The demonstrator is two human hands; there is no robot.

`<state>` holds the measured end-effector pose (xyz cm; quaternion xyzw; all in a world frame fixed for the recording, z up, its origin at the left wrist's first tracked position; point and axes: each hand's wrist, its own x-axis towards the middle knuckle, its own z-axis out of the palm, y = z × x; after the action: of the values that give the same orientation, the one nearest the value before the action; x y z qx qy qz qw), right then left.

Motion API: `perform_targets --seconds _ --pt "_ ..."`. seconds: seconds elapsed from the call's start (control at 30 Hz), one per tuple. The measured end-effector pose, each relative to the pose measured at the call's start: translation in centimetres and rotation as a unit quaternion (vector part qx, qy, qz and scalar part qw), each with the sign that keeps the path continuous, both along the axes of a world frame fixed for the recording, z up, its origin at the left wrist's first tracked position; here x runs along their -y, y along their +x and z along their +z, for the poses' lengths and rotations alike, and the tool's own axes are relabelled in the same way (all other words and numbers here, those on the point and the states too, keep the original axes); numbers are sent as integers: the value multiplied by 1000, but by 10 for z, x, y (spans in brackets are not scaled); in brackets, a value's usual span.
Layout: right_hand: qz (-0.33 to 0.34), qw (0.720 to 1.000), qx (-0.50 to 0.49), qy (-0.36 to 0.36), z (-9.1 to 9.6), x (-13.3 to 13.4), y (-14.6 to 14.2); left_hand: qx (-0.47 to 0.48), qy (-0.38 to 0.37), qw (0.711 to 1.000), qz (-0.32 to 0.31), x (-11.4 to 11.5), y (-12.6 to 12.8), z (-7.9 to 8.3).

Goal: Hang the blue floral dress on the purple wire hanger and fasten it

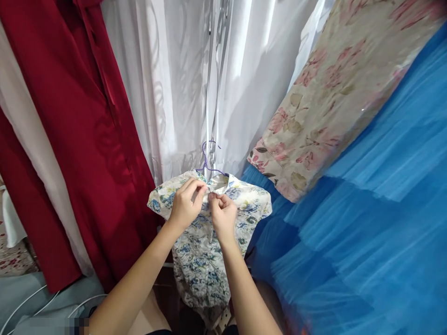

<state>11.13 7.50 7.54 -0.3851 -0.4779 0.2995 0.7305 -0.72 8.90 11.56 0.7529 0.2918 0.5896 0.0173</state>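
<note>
A white shirt with blue and yellow flowers (200, 265) hangs on a thin purple hanger (205, 160) in front of me. At its neckline, my left hand (186, 202) pinches the shirt's front edge between thumb and fingers. My right hand (223, 211) is closed on the other side of the same opening, close beside the left. The collar (220, 186) shows just above both hands. Whatever small part of the edge lies between the fingertips is hidden.
Long dark red garments (84, 139) hang at the left. White sheer curtains (174, 83) with hanging ribbons (211, 93) fill the back. On the right are a cream floral garment (307, 116) and a tiered blue tulle skirt (366, 223). White cables (26, 302) curve at lower left.
</note>
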Motion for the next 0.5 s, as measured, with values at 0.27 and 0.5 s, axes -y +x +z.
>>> perform_targets --seconds 0.27,0.5 --pt "17 994 67 -88 -57 6 6 276 -51 956 82 -51 -57 -12" --pt "55 983 101 -141 -80 31 2 639 -297 709 -27 -100 -109 -59"
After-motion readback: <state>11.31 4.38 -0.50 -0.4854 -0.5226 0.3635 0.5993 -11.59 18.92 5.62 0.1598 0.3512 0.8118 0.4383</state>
